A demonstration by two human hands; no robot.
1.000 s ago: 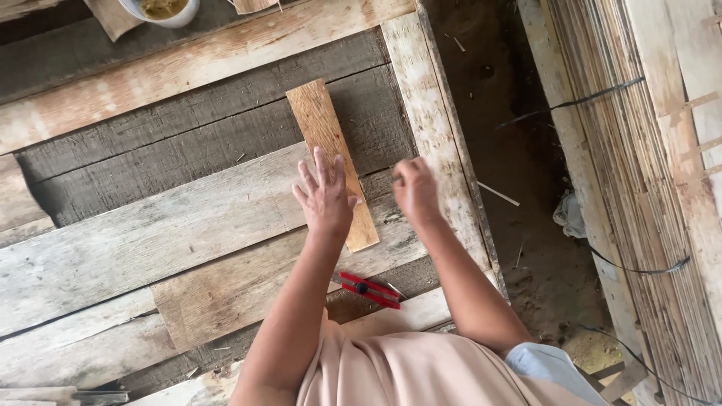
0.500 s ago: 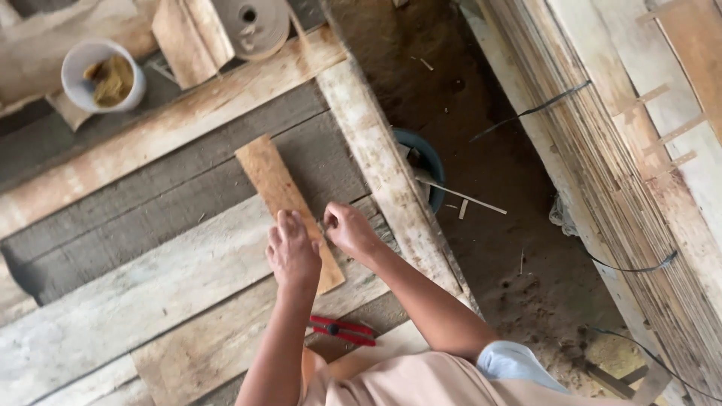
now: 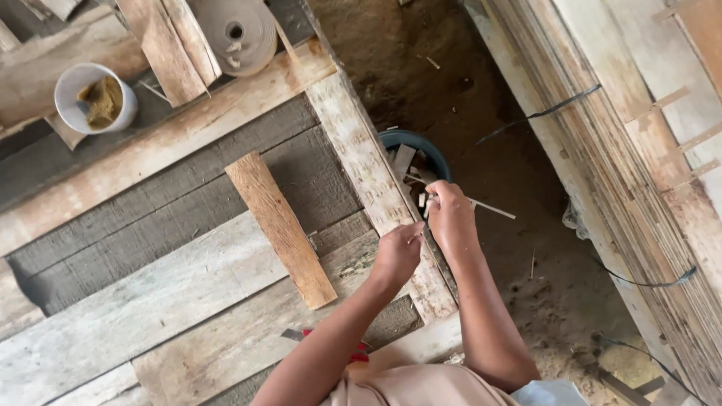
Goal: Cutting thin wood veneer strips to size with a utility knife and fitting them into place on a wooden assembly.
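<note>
Dark bucket (image 3: 412, 143) holds wood scraps; right hand (image 3: 450, 218) above, grip unclear.

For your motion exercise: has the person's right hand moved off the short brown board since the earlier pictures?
Yes. The right hand has left the short brown board and moved rightward past the workbench edge, over the dark bucket.

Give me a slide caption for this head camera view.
Both hands, left hand and right hand, meet over a bucket beside weathered planks.

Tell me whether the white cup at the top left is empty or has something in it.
Not empty. The white cup stands upright on the boards, and a yellowish-brown mass fills much of its inside.
</note>
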